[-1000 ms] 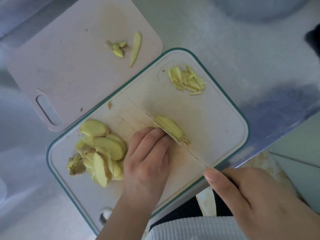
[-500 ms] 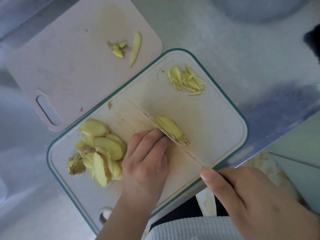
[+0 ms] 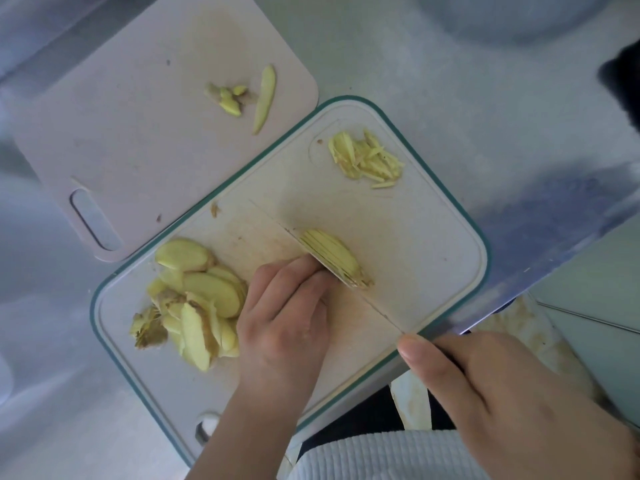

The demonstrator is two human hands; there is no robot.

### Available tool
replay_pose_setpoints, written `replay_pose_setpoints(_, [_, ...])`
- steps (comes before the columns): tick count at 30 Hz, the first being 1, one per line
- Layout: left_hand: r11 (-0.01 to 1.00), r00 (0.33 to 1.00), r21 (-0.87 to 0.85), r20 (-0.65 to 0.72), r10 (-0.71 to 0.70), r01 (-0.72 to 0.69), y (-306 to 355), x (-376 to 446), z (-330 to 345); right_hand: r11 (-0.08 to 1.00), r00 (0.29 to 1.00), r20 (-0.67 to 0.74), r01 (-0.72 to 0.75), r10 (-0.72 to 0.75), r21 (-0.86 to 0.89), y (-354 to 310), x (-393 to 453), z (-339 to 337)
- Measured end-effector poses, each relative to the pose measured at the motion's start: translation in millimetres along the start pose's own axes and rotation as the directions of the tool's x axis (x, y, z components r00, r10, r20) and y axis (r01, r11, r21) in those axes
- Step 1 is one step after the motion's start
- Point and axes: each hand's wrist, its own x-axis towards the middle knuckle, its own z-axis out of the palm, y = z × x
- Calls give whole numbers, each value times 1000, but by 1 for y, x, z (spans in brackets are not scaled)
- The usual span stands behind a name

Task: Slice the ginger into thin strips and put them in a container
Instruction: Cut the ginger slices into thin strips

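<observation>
The pale yellow stack of ginger slices [image 3: 330, 258] lies mid-way on the teal-rimmed white cutting board [image 3: 415, 237], its long axis parallel to the thin knife blade [image 3: 377, 308] beside it, pinned by the left hand's [image 3: 287, 317] curled fingers, nearer than the right hand [image 3: 512, 400] closed round the handle.

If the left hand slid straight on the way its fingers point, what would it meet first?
The left hand points up and right across the cutting board. Its fingertips already sit against the knife blade, so it would probably meet the blade first, then the ginger strips being cut just beyond.
</observation>
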Motion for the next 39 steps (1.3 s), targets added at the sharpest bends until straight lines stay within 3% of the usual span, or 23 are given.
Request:
replay_pose_setpoints(6, [1000,1000,0,-7,5,-5,-1,-1,1,998,995,74,69,-70,13,-9,25,2])
replay_pose_setpoints(16, [999,1000,-39,3,-4,4,0,1,1,997,998,-52,-36,33,-63,-3,-2,1])
replay_pose_setpoints(20, [999,1000,-38,1,2,-2,-1,0,1,999,995,-96,33,-37,-41,2,1,3])
replay_pose_setpoints(27, [1000,1000,-17,-3,16,-16,0,-2,2,999,999,16,36,-36,8,2,2,-5])
replay_pose_setpoints(30, [1000,1000,-13,-4,23,-23,-1,-1,3,998,1000,12,14,-14,-65,-3,8,0])
replay_pose_setpoints(39, [1000,1000,9,-1,22,-22,-1,-2,2,1000,999,-19,26,-26,-8,0,-2,-1])
